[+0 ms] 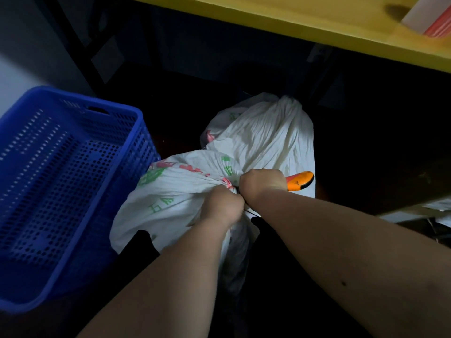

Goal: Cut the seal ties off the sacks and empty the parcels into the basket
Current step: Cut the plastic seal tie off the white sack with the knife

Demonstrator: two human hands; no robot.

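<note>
A white sack [170, 189] with red and green print lies on the dark floor in front of me. My left hand [223, 206] grips its gathered neck. Right beside it, my right hand [262, 184] holds an orange-handled cutter [301, 180] at the neck; the blades are hidden behind my hands, and so is the seal tie. A second white sack [263, 132], tied at its top, stands just behind the first. The blue perforated basket [48, 181] sits to the left of the sacks and looks empty.
A yellow-edged wooden table top [317, 18] overhangs the sacks at the top, with a white and red box [429, 23] on it. Dark table legs stand behind. The floor to the right is very dark.
</note>
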